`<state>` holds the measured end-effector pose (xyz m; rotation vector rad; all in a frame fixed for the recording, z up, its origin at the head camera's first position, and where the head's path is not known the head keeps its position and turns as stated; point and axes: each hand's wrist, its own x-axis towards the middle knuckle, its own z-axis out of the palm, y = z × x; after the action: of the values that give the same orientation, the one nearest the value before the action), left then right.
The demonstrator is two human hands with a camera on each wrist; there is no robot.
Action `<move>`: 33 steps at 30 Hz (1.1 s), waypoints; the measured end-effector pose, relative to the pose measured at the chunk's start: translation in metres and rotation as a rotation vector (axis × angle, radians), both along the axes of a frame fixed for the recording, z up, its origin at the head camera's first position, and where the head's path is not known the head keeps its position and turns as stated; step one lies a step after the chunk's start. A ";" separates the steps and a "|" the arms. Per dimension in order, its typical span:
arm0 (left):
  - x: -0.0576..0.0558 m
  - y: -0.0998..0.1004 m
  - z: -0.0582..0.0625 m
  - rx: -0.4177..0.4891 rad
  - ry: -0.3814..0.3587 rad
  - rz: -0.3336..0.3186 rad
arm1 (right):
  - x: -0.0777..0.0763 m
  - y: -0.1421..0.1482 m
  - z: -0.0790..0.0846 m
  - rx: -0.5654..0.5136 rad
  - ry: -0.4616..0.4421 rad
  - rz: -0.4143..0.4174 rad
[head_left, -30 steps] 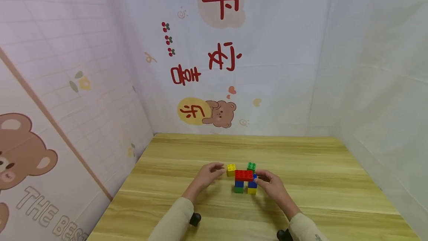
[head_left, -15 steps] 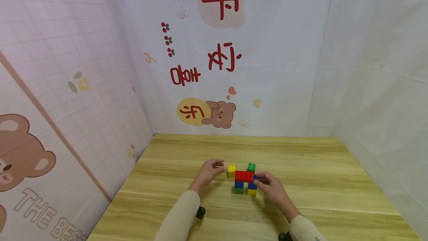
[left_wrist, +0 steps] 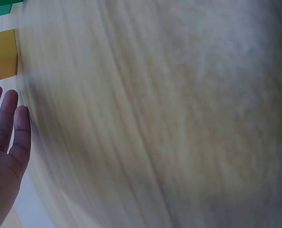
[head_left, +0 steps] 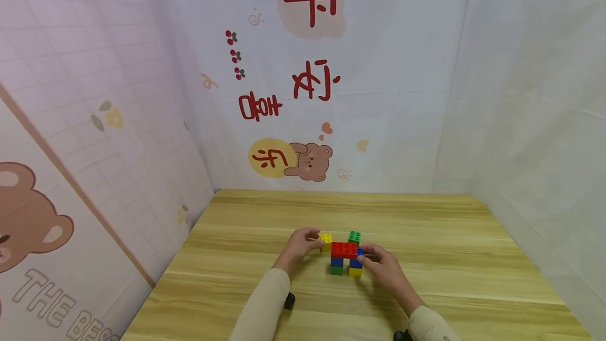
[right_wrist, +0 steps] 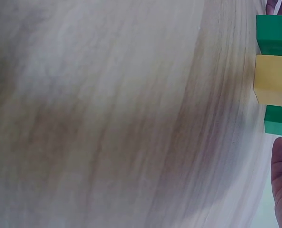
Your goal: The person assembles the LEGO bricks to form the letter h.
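My left hand (head_left: 299, 247) reaches to the yellow brick (head_left: 326, 247), thumb and index fingertip right at its left side. In the left wrist view, extended fingers (left_wrist: 21, 133) point toward that yellow brick (left_wrist: 2, 56). A red brick (head_left: 343, 250) bridges two short stacks: blue brick (head_left: 336, 262) over green brick (head_left: 336, 271) at left, blue brick (head_left: 356, 263) over yellow brick (head_left: 355, 272) at right. My right hand (head_left: 387, 268) pinches the right stack's blue brick beside the red one, partly covering it. A separate green brick (head_left: 354, 237) stands behind the bridge.
The bricks stand on a wood-grain table (head_left: 426, 225). A printed white cloth (head_left: 402, 93) hangs behind the table's far edge, with more cloth at both sides. Black wrist devices (head_left: 289, 300) sit under the sleeves.
My left hand has moved right, bringing its fingertips from apart to right at the yellow brick. The right hand stays at the bridge, its thumb slightly closer to the blue brick.
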<state>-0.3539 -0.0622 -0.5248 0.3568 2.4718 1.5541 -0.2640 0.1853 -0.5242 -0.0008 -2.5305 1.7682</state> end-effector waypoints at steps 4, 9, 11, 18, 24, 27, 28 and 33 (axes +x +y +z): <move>0.000 0.000 -0.001 -0.007 -0.009 -0.001 | 0.000 -0.002 0.000 -0.005 -0.002 0.012; -0.001 0.002 0.001 -0.014 0.003 0.008 | -0.003 -0.003 0.000 0.009 0.010 0.011; -0.001 0.003 0.000 -0.017 0.007 0.014 | -0.004 -0.003 0.001 0.012 0.015 0.014; -0.001 0.003 -0.005 -0.023 0.011 0.037 | -0.001 -0.006 0.002 0.022 0.000 0.011; -0.001 0.004 -0.005 -0.022 0.008 0.051 | 0.001 -0.006 0.004 0.037 -0.012 0.002; -0.001 0.004 -0.003 -0.025 0.008 0.056 | 0.001 -0.004 0.004 0.046 -0.008 -0.002; -0.001 0.004 -0.003 -0.026 0.010 0.057 | 0.001 -0.003 0.004 0.049 -0.004 0.001; -0.002 0.001 -0.002 -0.036 0.018 0.055 | 0.001 0.000 0.001 0.060 -0.006 -0.004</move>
<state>-0.3558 -0.0614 -0.5265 0.3002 2.5406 1.5308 -0.2633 0.1851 -0.5230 -0.0089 -2.5853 1.6922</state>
